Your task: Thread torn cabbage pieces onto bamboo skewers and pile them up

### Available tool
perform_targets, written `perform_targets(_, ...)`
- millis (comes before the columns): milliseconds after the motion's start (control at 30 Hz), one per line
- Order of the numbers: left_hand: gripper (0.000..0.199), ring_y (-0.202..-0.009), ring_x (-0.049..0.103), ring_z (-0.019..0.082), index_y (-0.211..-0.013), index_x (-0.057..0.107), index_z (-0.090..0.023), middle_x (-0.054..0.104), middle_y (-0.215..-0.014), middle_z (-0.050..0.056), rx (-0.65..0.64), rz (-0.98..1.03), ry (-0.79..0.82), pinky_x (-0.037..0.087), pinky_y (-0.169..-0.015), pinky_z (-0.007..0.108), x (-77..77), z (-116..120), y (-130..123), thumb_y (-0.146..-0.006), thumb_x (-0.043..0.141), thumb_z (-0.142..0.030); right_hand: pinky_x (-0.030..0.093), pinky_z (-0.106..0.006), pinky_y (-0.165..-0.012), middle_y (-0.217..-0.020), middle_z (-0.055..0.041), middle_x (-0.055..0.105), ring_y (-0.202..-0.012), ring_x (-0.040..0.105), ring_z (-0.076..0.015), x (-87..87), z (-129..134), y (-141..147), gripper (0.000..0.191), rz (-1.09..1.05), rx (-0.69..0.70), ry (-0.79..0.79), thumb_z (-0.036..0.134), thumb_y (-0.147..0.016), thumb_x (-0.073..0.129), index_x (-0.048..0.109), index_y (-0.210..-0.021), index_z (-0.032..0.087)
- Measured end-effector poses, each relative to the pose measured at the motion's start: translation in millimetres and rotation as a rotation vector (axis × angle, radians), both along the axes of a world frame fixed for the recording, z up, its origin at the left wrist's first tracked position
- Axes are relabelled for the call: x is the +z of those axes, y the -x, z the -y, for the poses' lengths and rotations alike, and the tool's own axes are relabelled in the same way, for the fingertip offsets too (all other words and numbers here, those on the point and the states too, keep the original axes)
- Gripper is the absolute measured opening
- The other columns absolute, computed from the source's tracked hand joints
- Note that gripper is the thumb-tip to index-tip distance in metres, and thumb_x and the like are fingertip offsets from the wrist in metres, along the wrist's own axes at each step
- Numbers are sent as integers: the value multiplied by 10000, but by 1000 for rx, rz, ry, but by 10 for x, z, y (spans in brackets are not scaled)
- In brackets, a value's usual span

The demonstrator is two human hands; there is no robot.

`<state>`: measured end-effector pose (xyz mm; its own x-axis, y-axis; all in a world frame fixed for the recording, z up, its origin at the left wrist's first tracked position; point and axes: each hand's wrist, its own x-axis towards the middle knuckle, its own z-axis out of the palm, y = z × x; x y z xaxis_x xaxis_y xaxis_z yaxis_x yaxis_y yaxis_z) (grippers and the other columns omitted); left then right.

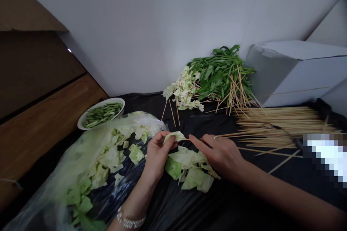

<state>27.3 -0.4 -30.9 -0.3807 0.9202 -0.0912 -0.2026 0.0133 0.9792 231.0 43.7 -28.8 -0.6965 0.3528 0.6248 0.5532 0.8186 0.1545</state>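
Note:
Between the thumb and fingers of my left hand [159, 151] is a pale green cabbage leaf piece [176, 136]. My right hand [222, 153] grips a thin bamboo skewer [199, 139], whose left end meets the leaf; whether it has gone through the leaf I cannot tell. Below both hands lies a small pile of cut cabbage leaves [189, 169] on black plastic sheeting [168, 205]. To the left, more cabbage pieces [108, 157] spill from a clear plastic bag [67, 158].
A white bowl [81, 124] of cut green vegetables stands at left. Near the wall are skewered cabbage [184, 90] and skewered leafy greens [217, 74]. Many bare skewers [284, 122] lie at right, before a white box [306, 68]. A pixelated patch covers the right edge.

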Motion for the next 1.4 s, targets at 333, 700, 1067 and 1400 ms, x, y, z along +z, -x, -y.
perform_targets(333, 197, -597, 578, 94, -766, 640, -158, 658, -661, -18, 32, -192, -22, 465, -592, 185, 65, 17, -40, -697, 765, -293, 318, -304, -553, -732, -16, 589, -584, 514, -146, 1, 0, -4, 359, -13, -30, 16, 89, -904, 493, 652, -1219, 155)
perform_targets(700, 89, -625, 622, 147, -773, 698, -200, 698, -693, 3, 75, -595, -130, 477, -623, 228, -39, 72, -52, -775, 708, -288, 337, -320, -541, -734, -34, 606, -581, 525, -161, 9, 53, 3, 364, 5, -37, -19, 62, -859, 512, 655, -1193, 92)
perform_targets(1067, 267, -720, 677, 185, -968, 680, -214, 731, -808, 29, -238, -543, -104, 523, -679, 273, 95, 72, -83, -713, 755, -234, 343, -314, -510, -747, -21, 616, -584, 537, -154, 36, 25, 18, 313, 66, -75, 19, 102, -852, 565, 626, -1159, 83)
perform_targets(1400, 372, -1062, 618, 264, -1062, 714, -304, 702, -1083, 53, -691, -1063, -112, 468, -949, 407, 116, 61, 207, -733, 667, -136, 317, -308, -513, -755, -14, 597, -615, 525, -147, 111, -89, -38, 275, 44, -139, 26, 118, -911, 522, 603, -1173, 103)
